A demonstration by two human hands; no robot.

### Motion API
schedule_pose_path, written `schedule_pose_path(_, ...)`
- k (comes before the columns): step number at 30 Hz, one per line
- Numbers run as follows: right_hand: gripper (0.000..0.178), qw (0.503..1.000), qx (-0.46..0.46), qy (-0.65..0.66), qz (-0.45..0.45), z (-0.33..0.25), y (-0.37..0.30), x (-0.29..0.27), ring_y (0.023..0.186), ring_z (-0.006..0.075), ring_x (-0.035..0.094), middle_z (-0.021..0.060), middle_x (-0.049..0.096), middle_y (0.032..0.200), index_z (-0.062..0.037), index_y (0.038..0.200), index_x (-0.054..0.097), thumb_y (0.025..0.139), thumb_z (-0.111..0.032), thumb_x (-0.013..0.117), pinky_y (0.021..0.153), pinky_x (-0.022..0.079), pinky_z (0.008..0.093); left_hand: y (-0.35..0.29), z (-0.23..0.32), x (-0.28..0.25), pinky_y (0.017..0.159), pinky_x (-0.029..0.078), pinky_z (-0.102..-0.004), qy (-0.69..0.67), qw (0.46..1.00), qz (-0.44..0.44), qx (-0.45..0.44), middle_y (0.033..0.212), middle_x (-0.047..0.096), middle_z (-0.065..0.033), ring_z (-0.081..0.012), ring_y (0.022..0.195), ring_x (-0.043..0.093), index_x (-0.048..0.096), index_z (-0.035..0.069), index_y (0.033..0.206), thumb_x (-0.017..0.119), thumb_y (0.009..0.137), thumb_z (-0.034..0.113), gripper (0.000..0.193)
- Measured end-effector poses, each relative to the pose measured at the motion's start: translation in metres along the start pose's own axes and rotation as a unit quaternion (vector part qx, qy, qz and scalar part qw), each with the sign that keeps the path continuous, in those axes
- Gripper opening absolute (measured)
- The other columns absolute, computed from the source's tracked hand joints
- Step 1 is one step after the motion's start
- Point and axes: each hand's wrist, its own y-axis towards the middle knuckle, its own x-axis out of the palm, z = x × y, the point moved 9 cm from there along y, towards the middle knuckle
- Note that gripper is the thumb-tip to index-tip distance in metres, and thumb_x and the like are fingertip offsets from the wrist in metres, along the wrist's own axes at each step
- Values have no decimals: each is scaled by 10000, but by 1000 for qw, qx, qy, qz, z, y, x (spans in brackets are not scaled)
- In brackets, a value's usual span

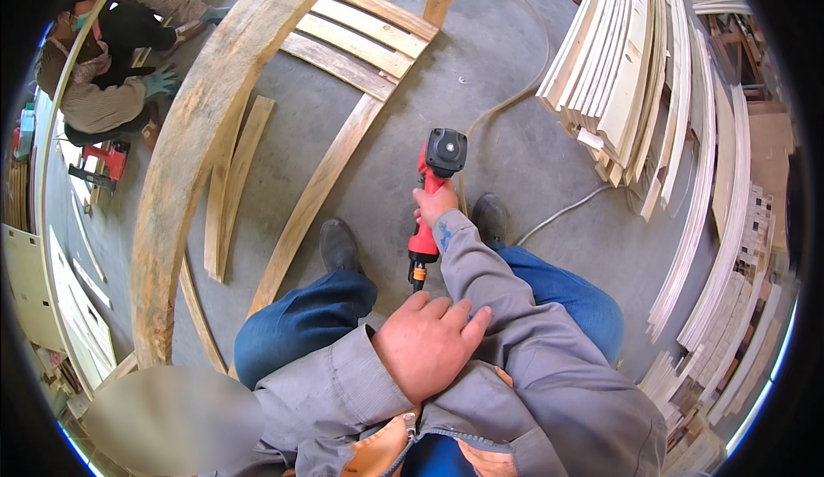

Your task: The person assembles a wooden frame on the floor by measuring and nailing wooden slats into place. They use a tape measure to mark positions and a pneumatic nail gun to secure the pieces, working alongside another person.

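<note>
My right hand (436, 202) is wrapped round the grip of a red and black air nail gun (446, 153). Its black head points away from me, over the floor between my boots. An orange-ringed hose fitting (419, 274) shows at the near end of the tool. Across my right forearm lies my left hand (431, 345), back upward and fingers stretched out, with nothing held. To the left of the gun, a wooden frame (311, 198) lies on the concrete, with several slats (360, 38) across its far part.
A broad timber (184, 134) arches close by on the left. Loose boards (236, 190) lie beyond it. A person in gloves (103, 82) crouches at far left, near another red nail gun (107, 164). Stacked planks (614, 74) line the right; an air hose (536, 74) snakes over the floor.
</note>
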Motion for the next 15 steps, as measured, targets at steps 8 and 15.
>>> schedule_pose_path(8,346,998,49,38,-17,23,20,3,594,252,676,127,651,822,-26,1151,548,843,-84,696,494,565,401,-8,1,0,783,506,-371,37,998,60,-1,968,651,-53,-223,852,653,656,69,1213,622,818,206,419)
schedule_pose_path(15,132,993,98,59,-3,29,31,-30,593,259,664,141,665,764,22,944,622,814,3,630,508,560,420,-11,2,13,726,504,-357,69,996,61,-16,915,650,-41,-209,805,649,665,91,1230,561,893,206,371)
